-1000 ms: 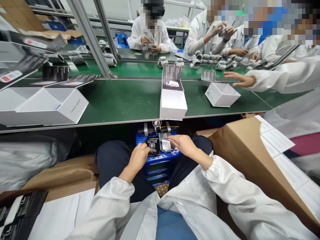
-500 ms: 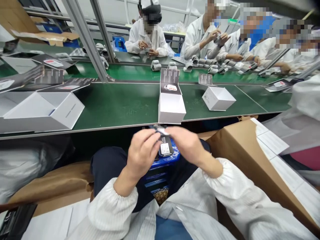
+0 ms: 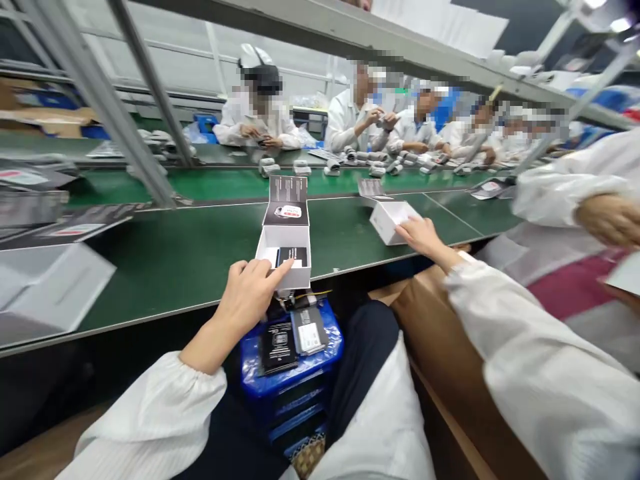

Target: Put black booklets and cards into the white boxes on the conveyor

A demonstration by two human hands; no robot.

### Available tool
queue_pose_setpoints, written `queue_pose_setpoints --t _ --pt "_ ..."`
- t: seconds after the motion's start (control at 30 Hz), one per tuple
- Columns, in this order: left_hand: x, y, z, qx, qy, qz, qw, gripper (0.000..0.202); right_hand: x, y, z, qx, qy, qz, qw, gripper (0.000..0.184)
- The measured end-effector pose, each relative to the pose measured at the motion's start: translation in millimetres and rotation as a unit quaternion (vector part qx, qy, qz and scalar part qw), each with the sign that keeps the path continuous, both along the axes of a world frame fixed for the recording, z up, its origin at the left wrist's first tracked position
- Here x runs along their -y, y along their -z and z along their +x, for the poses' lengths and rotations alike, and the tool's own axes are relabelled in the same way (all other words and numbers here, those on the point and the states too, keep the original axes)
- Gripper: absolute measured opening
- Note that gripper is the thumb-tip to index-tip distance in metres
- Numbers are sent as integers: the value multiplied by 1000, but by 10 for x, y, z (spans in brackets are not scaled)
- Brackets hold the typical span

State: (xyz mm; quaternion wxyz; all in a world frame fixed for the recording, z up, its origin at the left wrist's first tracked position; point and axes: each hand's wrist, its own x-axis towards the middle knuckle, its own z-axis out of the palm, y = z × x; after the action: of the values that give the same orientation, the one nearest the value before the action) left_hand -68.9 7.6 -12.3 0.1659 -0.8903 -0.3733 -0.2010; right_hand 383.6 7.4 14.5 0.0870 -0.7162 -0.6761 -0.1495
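An open white box [image 3: 285,275] stands at the belt's near edge, its dark printed lid [image 3: 289,200] folded back. A black card with white print [image 3: 294,255] lies inside it. My left hand [image 3: 250,293] is at this box, index finger stretched over the near rim by the card; its thumb is hidden. To the right, my right hand [image 3: 425,239] grips the near edge of a second open white box [image 3: 393,223], which sits at an angle. Below the belt, a black packet [image 3: 279,347] and a grey packet with a white label [image 3: 310,331] lie on a blue stool [image 3: 285,383].
More open white boxes [image 3: 55,287] stand at the left, smeared by motion. A metal post [image 3: 135,147] rises from the green conveyor [image 3: 200,253]. Small grey devices [image 3: 270,168] line the far belt, where several co-workers sit. Another person's hand [image 3: 613,217] is at the right; a cardboard carton [image 3: 450,340] stands beside my leg.
My hands have parted from the small item held over the stool. The left has moved to the near box, which now has a card inside; the right has reached the second box. The view has shifted.
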Motion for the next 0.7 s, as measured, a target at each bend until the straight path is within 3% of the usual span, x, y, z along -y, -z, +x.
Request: queue_pose_setpoints --t 0.1,0.17,0.27,0.37,0.43,0.53,0.63,0.7 --pt "80 -29 -801 -36 -78 2 996 48 117 327 164 15 -143 4 990 61" --pt "132 -94 -1397 -69 -144 -5 987 45 107 514 30 -8 -209 24 977 60" --pt "201 -246 -2218 -87 -220 -8 972 41 125 559 -548 -28 -276 44 960 57" --pt "236 -369 -2691 -56 -237 11 970 42 200 380 -1302 -31 -298 37 953 42" --pt "270 -368 -2710 -12 -226 38 973 45 233 273 -1709 -44 -302 42 952 33" --pt "459 -159 -2284 64 -180 57 980 38 347 282 -2078 -95 -329 122 932 31" --pt "784 349 -1464 125 -87 -17 988 33 620 555 -2263 -126 -379 155 904 27" --pt "960 791 -881 84 -33 -146 985 35 818 860 -2332 -94 -394 68 912 20"
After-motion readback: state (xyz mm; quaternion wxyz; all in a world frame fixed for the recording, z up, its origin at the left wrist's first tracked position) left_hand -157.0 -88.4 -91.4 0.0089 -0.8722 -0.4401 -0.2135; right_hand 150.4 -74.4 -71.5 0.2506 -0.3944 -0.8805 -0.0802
